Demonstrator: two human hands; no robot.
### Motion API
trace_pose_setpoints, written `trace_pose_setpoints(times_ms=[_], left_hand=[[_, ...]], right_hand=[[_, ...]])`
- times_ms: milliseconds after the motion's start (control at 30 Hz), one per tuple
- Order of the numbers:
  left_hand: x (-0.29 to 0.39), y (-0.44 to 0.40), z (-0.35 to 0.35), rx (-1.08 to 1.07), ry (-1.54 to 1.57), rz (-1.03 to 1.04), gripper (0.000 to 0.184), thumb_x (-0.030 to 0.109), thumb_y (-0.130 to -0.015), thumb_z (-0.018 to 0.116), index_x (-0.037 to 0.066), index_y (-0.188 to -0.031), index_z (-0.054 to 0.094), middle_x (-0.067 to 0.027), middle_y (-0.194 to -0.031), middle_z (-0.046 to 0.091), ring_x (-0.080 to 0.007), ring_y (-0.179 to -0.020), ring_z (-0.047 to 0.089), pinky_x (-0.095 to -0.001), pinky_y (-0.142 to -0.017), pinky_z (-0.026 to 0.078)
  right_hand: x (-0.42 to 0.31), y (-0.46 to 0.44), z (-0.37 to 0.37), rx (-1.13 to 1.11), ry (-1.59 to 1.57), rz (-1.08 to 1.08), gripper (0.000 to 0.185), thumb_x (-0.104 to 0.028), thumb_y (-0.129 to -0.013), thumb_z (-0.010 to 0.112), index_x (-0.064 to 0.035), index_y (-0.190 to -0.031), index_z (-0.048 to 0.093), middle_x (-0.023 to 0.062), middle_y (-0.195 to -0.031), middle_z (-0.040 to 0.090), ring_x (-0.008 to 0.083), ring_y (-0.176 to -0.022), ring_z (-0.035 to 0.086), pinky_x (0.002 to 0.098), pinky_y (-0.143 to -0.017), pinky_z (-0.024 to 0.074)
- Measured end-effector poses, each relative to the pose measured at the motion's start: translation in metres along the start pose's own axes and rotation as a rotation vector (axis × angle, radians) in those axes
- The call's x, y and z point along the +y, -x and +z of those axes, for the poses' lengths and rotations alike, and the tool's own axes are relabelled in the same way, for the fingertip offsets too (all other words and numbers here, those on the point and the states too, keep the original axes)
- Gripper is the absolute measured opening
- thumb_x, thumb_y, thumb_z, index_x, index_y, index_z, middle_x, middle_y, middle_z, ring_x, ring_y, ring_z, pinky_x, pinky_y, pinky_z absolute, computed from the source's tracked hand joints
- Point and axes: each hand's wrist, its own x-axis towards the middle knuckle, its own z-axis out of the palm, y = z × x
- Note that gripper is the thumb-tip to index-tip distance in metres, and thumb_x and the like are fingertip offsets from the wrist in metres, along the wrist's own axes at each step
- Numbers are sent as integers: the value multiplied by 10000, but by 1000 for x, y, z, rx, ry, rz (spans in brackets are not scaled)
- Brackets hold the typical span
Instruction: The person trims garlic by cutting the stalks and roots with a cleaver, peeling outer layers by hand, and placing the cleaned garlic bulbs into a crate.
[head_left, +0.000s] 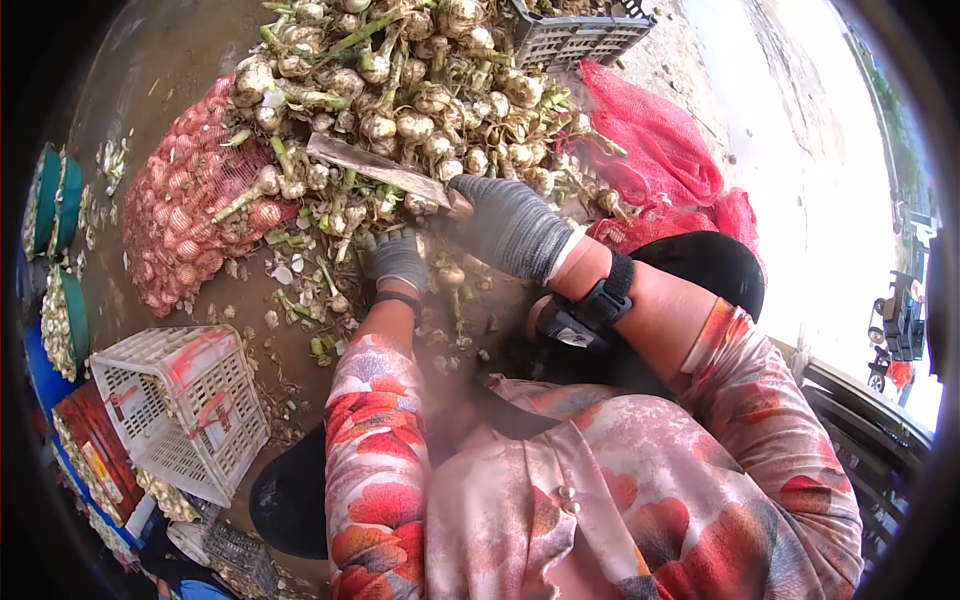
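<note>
My right hand (510, 225), in a grey knit glove, is wrapped round the short wooden handle of a wide-bladed knife (375, 170). Its dull, dirt-stained blade points left across the garlic pile. My left hand (398, 260), gloved too, is at the pile's near edge below the blade, its fingers curled on a garlic bulb (420, 243) that is mostly hidden. Bulbs with stalks and roots make up the garlic heap (430, 110) beyond both hands. Below them, loose bulbs and cut stalk pieces (320, 345) lie on the dirty ground.
A full red mesh sack (185, 205) lies left of the heap, and a loose red mesh bag (655, 150) lies right. A white plastic crate (205, 400) is tipped at lower left, near teal tubs (72, 205). A dark crate (580, 38) stands behind the heap.
</note>
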Motion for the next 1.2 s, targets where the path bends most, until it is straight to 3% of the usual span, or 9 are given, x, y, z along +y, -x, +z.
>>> trace_pose_setpoints(times_ms=[100, 133, 233, 367, 467, 633, 967, 1000, 1200], left_hand=[[-12, -5, -27, -346, 601, -184, 505, 332, -850, 617, 78, -1266, 487, -143, -1254, 557, -296, -1075, 581, -367, -935, 437], [-11, -2, -6, -94, 1090, -221, 355, 221, -906, 550, 36, -1207, 513, -134, -1167, 598, -278, -982, 609, -345, -829, 491], [-37, 8, 13, 345, 362, 386, 252, 128, -941, 475, 25, -1154, 561, -114, -1045, 636, -244, -926, 605, -356, -816, 492], [-33, 55, -49, 254, 1390, 159, 208, 140, -922, 538, 15, -1072, 610, -114, -1036, 647, -216, -958, 614, -344, -811, 499], [-35, 84, -95, 480, 945, 296, 308, 180, -899, 598, 7, -1151, 554, -100, -1020, 650, -206, -923, 621, -333, -795, 503], [-41, 109, -79, 471, 1183, 202, 566, 272, -863, 669, 4, -1279, 396, -98, -990, 653, -190, -861, 630, -339, -764, 510], [-24, 138, -117, 382, 1321, -8, 519, 241, -844, 691, 22, -1239, 436, -91, -958, 657, -186, -845, 631, -330, -739, 512], [-27, 135, -117, 498, 998, 142, 494, 223, -834, 701, 30, -1216, 453, -94, -972, 650, -182, -845, 629, -326, -736, 511], [-7, 165, -186, 471, 1247, -27, 494, 89, -707, 791, 46, -1103, 498, -71, -971, 591, -176, -861, 590, -296, -805, 502]], right_hand=[[-5, 3, -1, -96, 17, 73, 345, -366, -865, 583, -45, -988, 613, 200, -789, 638, 367, -767, 648, 443, -666, 514], [-6, 4, 0, -164, -25, 163, 364, -357, -838, 611, -41, -1019, 606, 219, -822, 659, 387, -805, 652, 474, -713, 506], [10, 7, 22, -219, 31, 50, 302, -297, -828, 605, -50, -1002, 614, 217, -826, 662, 379, -803, 657, 478, -704, 507], [0, 6, 19, -255, 73, -34, 251, -196, -786, 600, -59, -996, 592, 205, -805, 657, 389, -801, 653, 481, -695, 506], [-19, 13, 2, -242, 100, -80, 251, -161, -758, 615, -69, -989, 581, 191, -797, 654, 383, -790, 654, 483, -671, 502], [-37, 34, -11, -214, 112, -194, 240, -116, -727, 637, -109, -963, 594, 159, -793, 654, 364, -782, 656, 462, -637, 500], [-43, 42, -6, -236, 135, -238, 231, -138, -750, 613, -108, -978, 586, 161, -765, 645, 370, -759, 651, 454, -634, 502], [-37, 40, -3, -236, 134, -233, 231, -138, -750, 613, -108, -978, 586, 161, -765, 645, 370, -759, 651, 454, -634, 502], [34, 10, 4, -98, 102, 174, 301, -297, -896, 534, -25, -971, 638, 219, -750, 648, 368, -726, 652, 441, -650, 512]])
